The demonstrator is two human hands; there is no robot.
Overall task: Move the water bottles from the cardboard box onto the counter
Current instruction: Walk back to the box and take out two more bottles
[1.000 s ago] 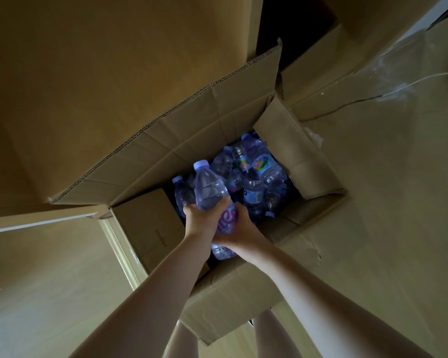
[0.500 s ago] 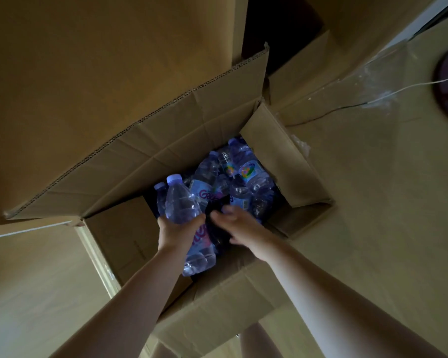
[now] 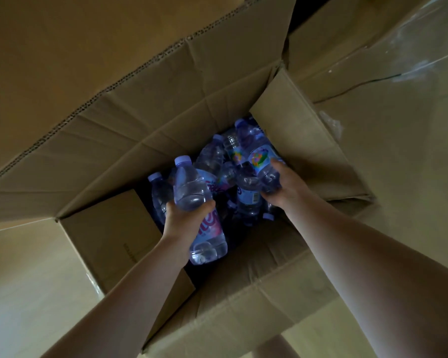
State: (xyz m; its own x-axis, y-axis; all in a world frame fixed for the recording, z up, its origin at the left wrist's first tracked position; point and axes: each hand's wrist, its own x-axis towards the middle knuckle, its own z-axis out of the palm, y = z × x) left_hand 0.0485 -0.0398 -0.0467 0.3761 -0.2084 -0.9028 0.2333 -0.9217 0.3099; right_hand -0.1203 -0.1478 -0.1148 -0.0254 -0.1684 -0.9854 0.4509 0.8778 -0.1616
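An open cardboard box (image 3: pixel 109 239) sits on the floor below me, with several clear water bottles (image 3: pixel 212 158) piled inside. My left hand (image 3: pixel 181 220) grips one bottle with a pink label (image 3: pixel 194 195) around its middle, cap pointing away, held above the pile. Deeper in, at the right side of the box, my right hand (image 3: pixel 287 187) curls round a second bottle with a colourful label (image 3: pixel 261 161) that lies on the pile.
The box's flaps stand open: a big one at the back left (image 3: pixel 140 104), one on the right (image 3: pixel 303 140), and one towards me (image 3: pixel 243 301). A thin cable (image 3: pixel 357 86) crosses the floor at the upper right. My legs show at the bottom edge.
My right hand let go of the pink-label bottle, reached right into the box and closed on another bottle. The left hand keeps holding its bottle.
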